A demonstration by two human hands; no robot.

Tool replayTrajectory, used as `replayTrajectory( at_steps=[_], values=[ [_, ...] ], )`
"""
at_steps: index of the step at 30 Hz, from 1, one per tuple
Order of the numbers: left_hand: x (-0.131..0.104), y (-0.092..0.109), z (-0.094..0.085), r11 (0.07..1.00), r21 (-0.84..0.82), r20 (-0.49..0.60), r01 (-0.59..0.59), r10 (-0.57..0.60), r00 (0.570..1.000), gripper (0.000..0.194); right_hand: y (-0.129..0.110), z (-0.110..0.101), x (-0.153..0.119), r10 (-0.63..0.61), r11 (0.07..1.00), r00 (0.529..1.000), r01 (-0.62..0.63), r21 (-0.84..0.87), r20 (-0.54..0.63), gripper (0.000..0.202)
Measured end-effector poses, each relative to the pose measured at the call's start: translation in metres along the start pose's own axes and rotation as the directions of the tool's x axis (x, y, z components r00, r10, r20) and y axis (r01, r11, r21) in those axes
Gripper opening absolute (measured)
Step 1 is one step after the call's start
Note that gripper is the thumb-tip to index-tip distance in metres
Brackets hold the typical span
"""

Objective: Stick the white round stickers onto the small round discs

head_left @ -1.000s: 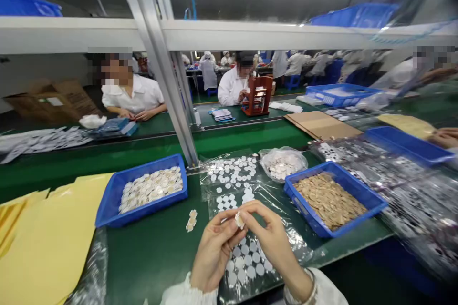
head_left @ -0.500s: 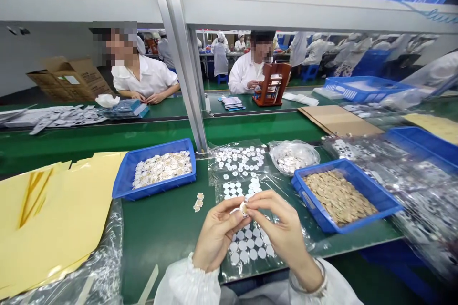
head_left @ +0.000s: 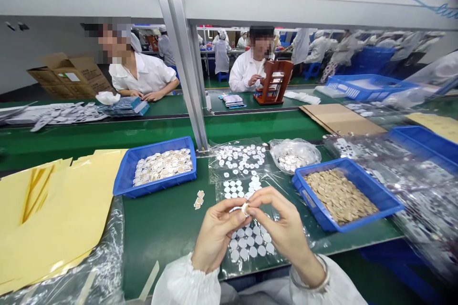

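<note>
The small round piece is pinched between your two hands, held above the plastic sheet bearing white discs. Your left hand grips it, thumb below forefinger; your right hand closes on its other side, fingers arched. Both wrists angle inward from white sleeves.

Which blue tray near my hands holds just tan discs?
The right tray, by your right hand; its discs look tan, while the left tray shows mostly white pieces.
</note>
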State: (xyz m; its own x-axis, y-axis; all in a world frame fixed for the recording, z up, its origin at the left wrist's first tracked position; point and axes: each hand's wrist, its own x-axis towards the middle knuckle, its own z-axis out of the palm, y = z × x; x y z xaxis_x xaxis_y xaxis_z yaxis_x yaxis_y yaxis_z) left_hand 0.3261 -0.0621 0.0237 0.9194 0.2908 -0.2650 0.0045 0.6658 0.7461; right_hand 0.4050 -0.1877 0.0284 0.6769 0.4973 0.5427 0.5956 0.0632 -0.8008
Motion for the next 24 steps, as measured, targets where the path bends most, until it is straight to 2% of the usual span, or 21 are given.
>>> replayTrajectory(
  at_steps=[8, 15, 21, 24],
  values=[
    [-0.005, 0.002, 0.004, 0.997, 0.054, 0.019, -0.048, 0.047, 0.999, 0.022, -0.002, -0.001, -0.003, -0.041, 0.999, 0.998, 0.040, -0.027, -0.054, 0.005],
    [-0.007, 0.008, 0.008, 0.983, 0.144, 0.021, -0.113, 0.112, 0.994, 0.018, -0.005, -0.005, 0.000, -0.055, 0.997, 0.998, 0.054, -0.051, -0.022, 0.004],
    [-0.010, 0.009, 0.010, 0.973, 0.177, 0.028, -0.146, 0.144, 0.989, 0.015, -0.006, -0.010, 0.002, -0.084, 0.993, 0.992, 0.092, -0.080, 0.097, 0.005],
    [-0.010, 0.010, 0.012, 0.970, 0.179, 0.034, -0.166, 0.162, 0.986, 0.014, -0.006, -0.009, 0.000, -0.106, 0.991, 0.993, 0.110, -0.073, 0.061, 0.004]
  ],
)
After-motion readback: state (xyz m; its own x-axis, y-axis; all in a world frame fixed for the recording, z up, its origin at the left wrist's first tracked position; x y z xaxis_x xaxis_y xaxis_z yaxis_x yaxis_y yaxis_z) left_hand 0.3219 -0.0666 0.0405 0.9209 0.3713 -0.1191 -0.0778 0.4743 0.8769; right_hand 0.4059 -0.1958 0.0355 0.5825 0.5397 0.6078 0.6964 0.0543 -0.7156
